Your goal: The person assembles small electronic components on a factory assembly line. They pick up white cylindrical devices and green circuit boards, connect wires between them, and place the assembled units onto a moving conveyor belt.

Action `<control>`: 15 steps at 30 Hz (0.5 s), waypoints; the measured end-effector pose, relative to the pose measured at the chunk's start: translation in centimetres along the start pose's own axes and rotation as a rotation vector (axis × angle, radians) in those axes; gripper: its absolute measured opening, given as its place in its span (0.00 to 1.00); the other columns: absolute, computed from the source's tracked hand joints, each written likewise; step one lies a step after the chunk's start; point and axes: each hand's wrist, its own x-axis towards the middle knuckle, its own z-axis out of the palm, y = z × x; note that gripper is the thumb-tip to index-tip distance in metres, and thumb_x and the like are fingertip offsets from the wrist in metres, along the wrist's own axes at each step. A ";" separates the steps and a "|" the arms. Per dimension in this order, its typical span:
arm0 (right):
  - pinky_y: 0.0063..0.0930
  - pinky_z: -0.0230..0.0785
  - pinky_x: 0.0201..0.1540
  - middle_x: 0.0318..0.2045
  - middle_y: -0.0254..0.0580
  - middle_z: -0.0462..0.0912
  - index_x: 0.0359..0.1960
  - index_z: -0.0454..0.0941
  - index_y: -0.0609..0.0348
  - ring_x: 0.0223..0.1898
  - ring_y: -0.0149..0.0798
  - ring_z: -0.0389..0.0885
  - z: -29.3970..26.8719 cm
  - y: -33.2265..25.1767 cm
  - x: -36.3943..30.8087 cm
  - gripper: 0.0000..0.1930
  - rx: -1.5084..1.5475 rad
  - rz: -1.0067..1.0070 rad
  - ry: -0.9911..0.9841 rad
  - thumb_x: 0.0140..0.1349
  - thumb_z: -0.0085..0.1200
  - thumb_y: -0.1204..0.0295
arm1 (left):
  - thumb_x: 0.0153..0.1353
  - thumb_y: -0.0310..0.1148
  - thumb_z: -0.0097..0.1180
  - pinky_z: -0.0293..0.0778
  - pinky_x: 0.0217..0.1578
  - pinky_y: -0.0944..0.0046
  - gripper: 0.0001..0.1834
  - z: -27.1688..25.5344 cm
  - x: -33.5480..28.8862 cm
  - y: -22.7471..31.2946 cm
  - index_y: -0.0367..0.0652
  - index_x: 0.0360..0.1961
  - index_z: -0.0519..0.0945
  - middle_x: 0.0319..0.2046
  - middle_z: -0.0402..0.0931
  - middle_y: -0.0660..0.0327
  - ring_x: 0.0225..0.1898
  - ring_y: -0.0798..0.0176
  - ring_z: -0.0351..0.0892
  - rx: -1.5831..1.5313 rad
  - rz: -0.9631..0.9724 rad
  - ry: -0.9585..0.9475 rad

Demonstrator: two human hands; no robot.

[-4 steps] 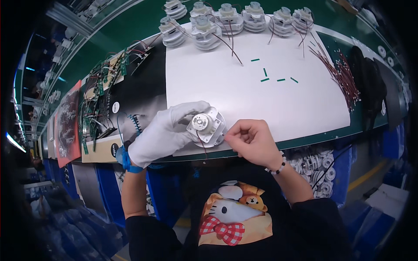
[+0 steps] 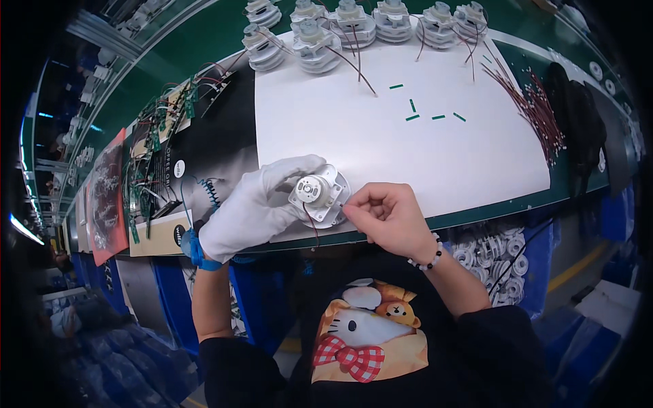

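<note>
My left hand (image 2: pixel 253 211), in a white glove with a blue wrist strap, grips a white plastic motor assembly (image 2: pixel 314 192) near the front edge of the worktable. The round motor faces up, and a thin dark red wire (image 2: pixel 310 217) hangs from its near side. At the assembly's right side, the thumb and index finger of my bare right hand (image 2: pixel 385 212) are pinched together. Whatever lies between those fingertips is too small to make out. A white sheet (image 2: pixel 326 126) covers the table beyond both hands.
Several similar motor assemblies (image 2: pixel 316 51) line the far edge. Small green strips (image 2: pixel 412 105) lie on the sheet. Red-brown wires (image 2: pixel 537 122) are bundled at right, wired circuit boards (image 2: pixel 166 115) at left. Below the table edge, a blue bin holds white parts (image 2: pixel 500 262).
My right hand has shifted slightly left, bringing its pinched fingertips closer to the assembly. My left hand keeps its grip. The whole view has shifted a little.
</note>
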 end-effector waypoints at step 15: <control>0.13 0.69 0.28 0.28 0.40 0.77 0.28 0.76 0.68 0.26 0.25 0.76 -2.1 -1.6 -2.4 0.03 0.048 -0.344 0.235 0.50 0.55 0.85 | 0.43 0.52 0.65 0.70 0.19 0.60 0.23 4.4 -1.9 4.0 0.43 0.30 0.76 0.18 0.74 0.60 0.18 0.56 0.75 1.140 0.184 0.537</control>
